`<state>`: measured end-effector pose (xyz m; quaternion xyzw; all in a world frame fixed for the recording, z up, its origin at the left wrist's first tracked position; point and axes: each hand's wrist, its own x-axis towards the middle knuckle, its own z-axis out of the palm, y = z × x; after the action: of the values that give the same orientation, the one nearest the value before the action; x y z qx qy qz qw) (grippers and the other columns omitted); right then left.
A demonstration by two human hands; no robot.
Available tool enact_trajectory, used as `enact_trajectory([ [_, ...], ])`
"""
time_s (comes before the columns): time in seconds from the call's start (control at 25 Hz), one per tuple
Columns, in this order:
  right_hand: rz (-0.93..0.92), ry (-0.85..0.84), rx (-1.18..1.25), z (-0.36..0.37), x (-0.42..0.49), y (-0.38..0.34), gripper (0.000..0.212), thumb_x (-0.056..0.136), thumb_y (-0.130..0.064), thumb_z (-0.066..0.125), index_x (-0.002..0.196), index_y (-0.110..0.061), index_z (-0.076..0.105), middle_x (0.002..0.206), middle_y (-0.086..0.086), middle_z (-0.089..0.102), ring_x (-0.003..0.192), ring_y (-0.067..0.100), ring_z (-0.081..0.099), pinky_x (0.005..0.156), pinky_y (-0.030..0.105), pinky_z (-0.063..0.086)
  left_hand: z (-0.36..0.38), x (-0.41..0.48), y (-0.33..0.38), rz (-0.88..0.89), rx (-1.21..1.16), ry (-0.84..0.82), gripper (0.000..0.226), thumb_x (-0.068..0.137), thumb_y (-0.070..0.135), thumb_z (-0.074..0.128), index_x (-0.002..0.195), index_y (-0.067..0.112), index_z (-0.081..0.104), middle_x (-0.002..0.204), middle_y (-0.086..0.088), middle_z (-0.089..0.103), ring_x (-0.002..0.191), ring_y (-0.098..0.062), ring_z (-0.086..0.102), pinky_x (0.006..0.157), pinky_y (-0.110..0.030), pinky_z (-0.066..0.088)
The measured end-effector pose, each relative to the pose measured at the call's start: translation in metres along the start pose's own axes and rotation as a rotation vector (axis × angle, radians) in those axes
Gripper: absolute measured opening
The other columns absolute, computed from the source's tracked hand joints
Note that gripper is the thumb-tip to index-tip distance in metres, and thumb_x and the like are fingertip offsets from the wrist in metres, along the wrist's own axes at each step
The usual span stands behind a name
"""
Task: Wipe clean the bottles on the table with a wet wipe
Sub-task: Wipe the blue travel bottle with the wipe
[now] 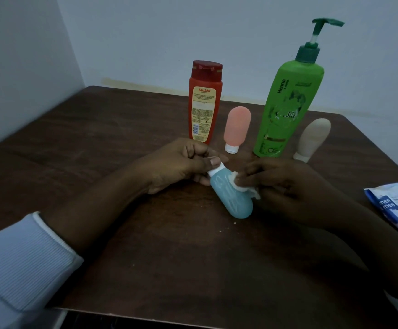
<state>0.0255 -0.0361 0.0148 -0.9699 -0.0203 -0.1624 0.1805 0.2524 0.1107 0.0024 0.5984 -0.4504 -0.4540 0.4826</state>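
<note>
item 1, left hand (181, 162): fingers curled, thumb and fingertips pinching the white cap (214, 170) of the blue bottle (231, 198), which is held tilted with its rounded base toward the person. whether the base touches the desk (122, 138) cannot be told.

item 2, right hand (285, 186): fingers bunched on a crumpled wet wipe (236, 181), pressing it to the blue bottle's right shoulder, just below the cap.

item 3, beyond the blue bottle, 4 more bottles: red bottle (204, 103) behind and left, pink bottle (237, 127) directly behind, standing on its cap, green pump bottle (285, 105) behind and right, beige bottle (313, 138) further right, cap down.

item 4, wipes pack (392, 203): flat on the desk, well right of the blue bottle.

step, judged: wiping of the blue bottle under way, upper part only. whether the other 4 are done cannot be told.

next move calls for: drawing the wipe down the body toward the base while the left hand turns the bottle by its cap to present the other faces.
</note>
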Motion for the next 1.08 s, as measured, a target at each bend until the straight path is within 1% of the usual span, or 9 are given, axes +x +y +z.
enact_trajectory([
  [0.16, -0.033, -0.036, -0.025, 0.003, 0.001, -0.001, 0.033, 0.090, -0.019, 0.065, 0.122, -0.019, 0.071, 0.125, -0.006, 0.065, 0.115, 0.001, 0.060, 0.092, 0.018, 0.050, -0.002, 0.001, -0.003, -0.048, -0.078, -0.030, 0.028, 0.100, 0.005, 0.059, 0.126, 0.000, 0.068, 0.119, -0.012, 0.076, 0.109, -0.021, 0.075, 0.082, -0.029, 0.064],
  [0.28, -0.012, -0.049, -0.048, 0.003, 0.002, 0.000, 0.028, 0.090, -0.018, 0.070, 0.118, -0.019, 0.073, 0.118, -0.004, 0.068, 0.107, 0.008, 0.065, 0.084, 0.034, 0.057, -0.007, 0.002, -0.003, -0.076, -0.103, -0.095, 0.033, 0.099, 0.002, 0.058, 0.131, 0.000, 0.065, 0.127, -0.014, 0.073, 0.118, -0.023, 0.071, 0.089, -0.031, 0.063],
  [0.36, -0.052, -0.056, -0.065, 0.001, 0.000, -0.002, 0.023, 0.089, -0.017, 0.070, 0.112, -0.018, 0.074, 0.114, -0.003, 0.069, 0.103, 0.010, 0.067, 0.079, 0.038, 0.059, -0.008, 0.001, -0.002, -0.077, -0.109, -0.120, 0.034, 0.098, -0.002, 0.057, 0.131, 0.001, 0.065, 0.128, -0.014, 0.072, 0.118, -0.022, 0.071, 0.088, -0.030, 0.062],
  [0.52, -0.143, 0.026, -0.178, 0.017, 0.005, -0.010, 0.027, 0.085, -0.005, 0.071, 0.111, -0.012, 0.075, 0.114, 0.002, 0.069, 0.104, 0.015, 0.064, 0.086, 0.027, 0.053, -0.007, 0.001, -0.004, -0.048, -0.078, -0.121, 0.032, 0.096, -0.001, 0.059, 0.127, -0.001, 0.067, 0.125, -0.016, 0.074, 0.113, -0.020, 0.073, 0.086, -0.027, 0.062],
  [0.64, -0.036, 0.056, -0.223, 0.018, 0.013, -0.005, 0.023, 0.085, -0.006, 0.072, 0.108, -0.010, 0.074, 0.109, 0.006, 0.069, 0.097, 0.021, 0.067, 0.078, 0.038, 0.057, -0.006, 0.003, -0.005, -0.036, -0.063, -0.118, 0.034, 0.097, -0.001, 0.059, 0.130, -0.004, 0.065, 0.126, -0.016, 0.073, 0.116, -0.022, 0.072, 0.088, -0.029, 0.062],
  [0.8, -0.052, -0.013, -0.093, 0.010, -0.001, -0.008, 0.022, 0.085, -0.011, 0.071, 0.106, -0.016, 0.073, 0.108, -0.003, 0.067, 0.100, 0.011, 0.065, 0.079, 0.031, 0.056, -0.005, 0.003, -0.004, -0.051, -0.067, -0.093, 0.032, 0.097, -0.002, 0.058, 0.128, -0.003, 0.066, 0.119, -0.011, 0.076, 0.109, -0.018, 0.074, 0.082, -0.024, 0.062],
  [0.92, -0.145, 0.038, -0.189, 0.024, 0.007, -0.016, 0.023, 0.089, -0.010, 0.065, 0.110, -0.010, 0.073, 0.109, 0.005, 0.067, 0.100, 0.019, 0.063, 0.082, 0.030, 0.051, -0.005, 0.003, -0.005, -0.046, -0.066, -0.093, 0.032, 0.098, -0.003, 0.057, 0.129, -0.004, 0.066, 0.120, -0.012, 0.076, 0.109, -0.018, 0.074, 0.082, -0.024, 0.062],
  [1.0, -0.091, 0.076, -0.248, 0.027, 0.014, -0.011, 0.020, 0.087, -0.005, 0.066, 0.106, -0.007, 0.072, 0.107, 0.008, 0.066, 0.097, 0.024, 0.063, 0.080, 0.032, 0.051, -0.005, 0.004, -0.005, -0.038, -0.056, -0.092, 0.032, 0.098, -0.002, 0.058, 0.129, -0.004, 0.065, 0.124, -0.015, 0.074, 0.115, -0.023, 0.072, 0.086, -0.028, 0.063],
  [1.08, -0.043, 0.073, -0.235, 0.020, 0.010, -0.006, 0.017, 0.084, -0.008, 0.067, 0.100, -0.010, 0.069, 0.107, 0.002, 0.063, 0.099, 0.013, 0.061, 0.081, 0.021, 0.049, -0.004, 0.004, -0.006, -0.039, -0.056, -0.092, 0.033, 0.098, -0.001, 0.058, 0.130, -0.004, 0.065, 0.126, -0.015, 0.073, 0.117, -0.024, 0.071, 0.088, -0.029, 0.063],
])
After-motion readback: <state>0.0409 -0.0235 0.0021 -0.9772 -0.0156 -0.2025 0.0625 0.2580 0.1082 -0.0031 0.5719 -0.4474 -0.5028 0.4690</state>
